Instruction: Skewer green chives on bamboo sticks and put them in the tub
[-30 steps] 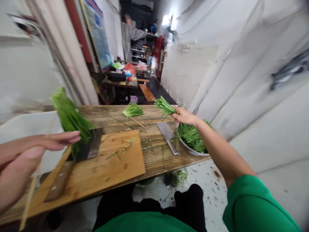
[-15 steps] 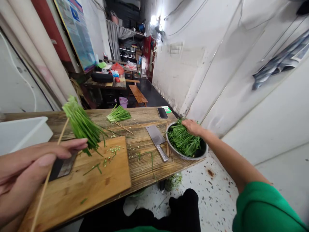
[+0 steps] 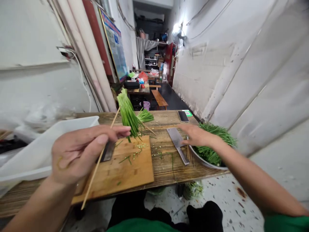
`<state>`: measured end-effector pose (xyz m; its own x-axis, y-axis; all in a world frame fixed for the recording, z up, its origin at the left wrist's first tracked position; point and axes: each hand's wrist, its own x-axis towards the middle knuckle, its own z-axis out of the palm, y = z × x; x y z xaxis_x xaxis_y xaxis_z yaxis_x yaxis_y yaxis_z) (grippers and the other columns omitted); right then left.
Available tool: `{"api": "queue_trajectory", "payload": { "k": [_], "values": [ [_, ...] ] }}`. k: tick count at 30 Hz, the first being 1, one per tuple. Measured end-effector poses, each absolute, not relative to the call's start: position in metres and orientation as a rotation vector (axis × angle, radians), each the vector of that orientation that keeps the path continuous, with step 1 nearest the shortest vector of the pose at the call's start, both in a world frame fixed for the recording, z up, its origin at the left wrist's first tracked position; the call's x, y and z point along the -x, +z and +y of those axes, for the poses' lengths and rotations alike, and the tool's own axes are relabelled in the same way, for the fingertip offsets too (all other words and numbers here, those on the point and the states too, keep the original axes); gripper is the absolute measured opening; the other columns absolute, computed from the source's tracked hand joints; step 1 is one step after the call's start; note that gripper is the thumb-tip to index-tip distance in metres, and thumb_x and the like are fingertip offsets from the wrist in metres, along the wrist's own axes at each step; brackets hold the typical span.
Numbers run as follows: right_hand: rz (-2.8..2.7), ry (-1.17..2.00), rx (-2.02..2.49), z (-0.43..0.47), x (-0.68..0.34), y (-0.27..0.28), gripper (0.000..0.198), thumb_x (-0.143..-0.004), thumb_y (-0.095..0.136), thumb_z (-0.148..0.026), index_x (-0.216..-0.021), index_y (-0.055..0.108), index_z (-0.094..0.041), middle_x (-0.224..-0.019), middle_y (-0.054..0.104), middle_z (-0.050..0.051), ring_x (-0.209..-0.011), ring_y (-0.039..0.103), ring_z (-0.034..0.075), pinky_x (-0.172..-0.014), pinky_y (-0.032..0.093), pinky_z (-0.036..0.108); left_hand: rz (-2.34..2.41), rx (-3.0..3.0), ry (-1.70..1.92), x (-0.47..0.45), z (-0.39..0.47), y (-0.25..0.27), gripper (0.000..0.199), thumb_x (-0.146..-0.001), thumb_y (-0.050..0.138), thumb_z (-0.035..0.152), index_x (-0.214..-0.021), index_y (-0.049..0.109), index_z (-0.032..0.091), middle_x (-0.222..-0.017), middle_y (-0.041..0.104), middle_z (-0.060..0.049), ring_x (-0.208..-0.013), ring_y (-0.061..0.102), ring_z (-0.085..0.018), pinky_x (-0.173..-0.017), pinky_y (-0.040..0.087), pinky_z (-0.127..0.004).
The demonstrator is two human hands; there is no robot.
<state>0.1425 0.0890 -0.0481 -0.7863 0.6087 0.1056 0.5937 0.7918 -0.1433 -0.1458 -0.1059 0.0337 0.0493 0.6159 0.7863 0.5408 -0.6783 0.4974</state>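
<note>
My left hand (image 3: 78, 151) pinches a thin bamboo skewer (image 3: 93, 182) between thumb and fingers. A bunch of garlic chives (image 3: 127, 116) hangs from the skewer's upper end, over the cutting board (image 3: 137, 172). On that board lie chopped bits and a dark blade (image 3: 109, 151), partly hidden by my hand. My right hand (image 3: 198, 135) hovers with fingers spread, holding nothing, between a cleaver (image 3: 175, 137) and a metal bowl (image 3: 207, 164) heaped with chives (image 3: 217, 138). Several loose skewers (image 3: 190, 156) lie beside the bowl. Another chive bundle (image 3: 146, 115) rests behind the board.
A white plastic bin (image 3: 53, 135) stands at the left of the wooden table (image 3: 164, 170). A phone (image 3: 182, 116) and a green-edged card (image 3: 187, 112) lie at the back right. Below the table is a bag of greens (image 3: 194, 190). Walls flank both sides.
My right hand has come away from the chives in the bowl and moved left, its fingers now apart. The view has turned left. My left hand keeps hold of the skewer.
</note>
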Motion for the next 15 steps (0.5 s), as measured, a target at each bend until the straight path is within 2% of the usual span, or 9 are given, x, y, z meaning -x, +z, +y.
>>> {"api": "queue_trajectory", "payload": {
  "k": [2, 5, 8, 10, 12, 15],
  "values": [
    [-2.678, 0.549, 0.743, 0.066, -0.089, -0.051, 0.073, -0.073, 0.062, -0.045, -0.134, 0.032, -0.018, -0.135, 0.04, 0.012, -0.122, 0.039, 0.025, -0.1, 0.031, 0.039, 1.186, -2.16, 1.732, 0.144, -0.111, 0.036, 0.017, -0.083, 0.049, 0.019, -0.077, 0.064, 0.015, -0.09, 0.07, -0.006, -0.081, 0.065, -0.021, -0.075, 0.054, -0.038],
    [-2.374, 0.989, 0.569, 0.04, -0.009, -0.069, 0.073, -0.071, 0.064, -0.043, -0.132, 0.034, -0.016, -0.131, 0.045, 0.011, -0.12, 0.041, 0.024, -0.099, 0.032, 0.039, 1.096, -2.07, 1.755, 0.141, -0.12, 0.036, 0.018, -0.084, 0.049, 0.023, -0.079, 0.065, 0.015, -0.093, 0.069, -0.007, -0.084, 0.064, -0.023, -0.078, 0.052, -0.044],
    [-2.028, 1.259, 0.316, 0.024, 0.05, -0.088, 0.051, -0.069, 0.065, -0.044, -0.112, 0.051, -0.02, -0.105, 0.06, 0.004, -0.101, 0.054, 0.02, -0.089, 0.041, 0.034, 1.018, -2.057, 1.795, 0.137, -0.13, 0.038, 0.018, -0.083, 0.05, 0.023, -0.079, 0.065, 0.014, -0.093, 0.069, -0.008, -0.083, 0.064, -0.023, -0.076, 0.052, -0.044],
    [-1.768, 1.395, 0.302, 0.016, 0.073, -0.096, 0.035, -0.071, 0.061, -0.048, -0.093, 0.056, -0.021, -0.08, 0.06, 0.0, -0.079, 0.056, 0.017, -0.074, 0.046, 0.03, 1.003, -2.052, 1.836, 0.136, -0.136, 0.041, 0.017, -0.083, 0.051, 0.024, -0.078, 0.065, 0.015, -0.092, 0.069, -0.006, -0.08, 0.065, -0.023, -0.074, 0.054, -0.042],
    [-1.596, 1.502, 0.319, 0.011, 0.081, -0.102, 0.03, -0.076, 0.054, -0.05, -0.081, 0.054, -0.021, -0.062, 0.05, -0.003, -0.056, 0.048, 0.012, -0.056, 0.043, 0.025, 1.053, -2.055, 1.835, 0.138, -0.142, 0.046, 0.017, -0.083, 0.051, 0.026, -0.079, 0.065, 0.018, -0.092, 0.069, -0.004, -0.081, 0.065, -0.022, -0.075, 0.054, -0.04],
    [-1.537, 1.627, 0.285, 0.01, 0.073, -0.109, 0.026, -0.077, 0.055, -0.046, -0.086, 0.052, -0.022, -0.055, 0.033, -0.008, -0.041, 0.028, 0.006, -0.041, 0.029, 0.018, 1.167, -2.056, 1.782, 0.149, -0.148, 0.046, 0.017, -0.082, 0.051, 0.029, -0.077, 0.066, 0.021, -0.095, 0.069, -0.003, -0.084, 0.065, -0.021, -0.08, 0.053, -0.038]
  ]
}}
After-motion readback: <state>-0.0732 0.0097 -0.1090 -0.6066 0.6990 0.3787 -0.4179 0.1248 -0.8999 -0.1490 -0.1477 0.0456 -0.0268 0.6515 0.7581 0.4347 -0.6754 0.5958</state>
